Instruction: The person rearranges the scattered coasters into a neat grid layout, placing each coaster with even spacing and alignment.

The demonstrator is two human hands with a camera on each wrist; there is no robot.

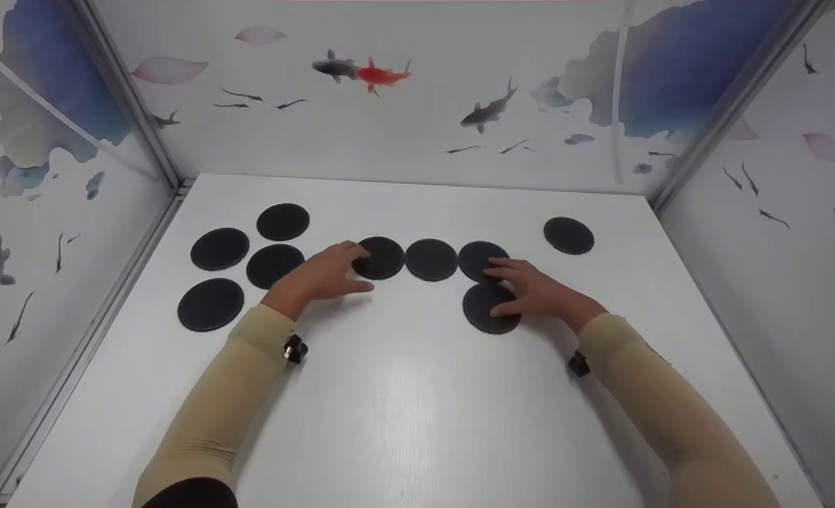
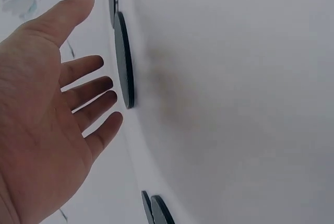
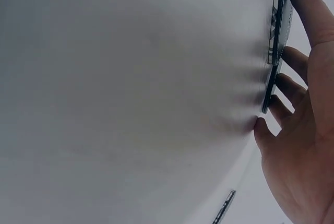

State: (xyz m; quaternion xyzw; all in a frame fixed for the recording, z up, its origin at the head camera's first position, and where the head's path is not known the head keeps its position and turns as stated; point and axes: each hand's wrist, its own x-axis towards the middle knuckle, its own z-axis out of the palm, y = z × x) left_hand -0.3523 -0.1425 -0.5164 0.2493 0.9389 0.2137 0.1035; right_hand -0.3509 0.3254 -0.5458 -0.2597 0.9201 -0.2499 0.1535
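Three round black discs, coaster-like, lie in a row: a left disc (image 1: 384, 259), a middle disc (image 1: 431, 260) and a right disc (image 1: 475, 259). A lower disc (image 1: 484, 310) lies just below the right one. My left hand (image 1: 322, 271) hovers at the left disc's near-left side, fingers spread and holding nothing; the left wrist view shows a small gap between its fingertips and a disc (image 2: 124, 62). With its thumb on the lower disc and fingers on the right one, my right hand (image 1: 537, 291) rests lightly, fingers extended.
Several more black discs (image 1: 211, 305) lie grouped at the left of the white table (image 1: 403, 423). A single disc (image 1: 568, 236) is at the back right. Panels printed with fish (image 1: 484, 113) stand around the back and sides.
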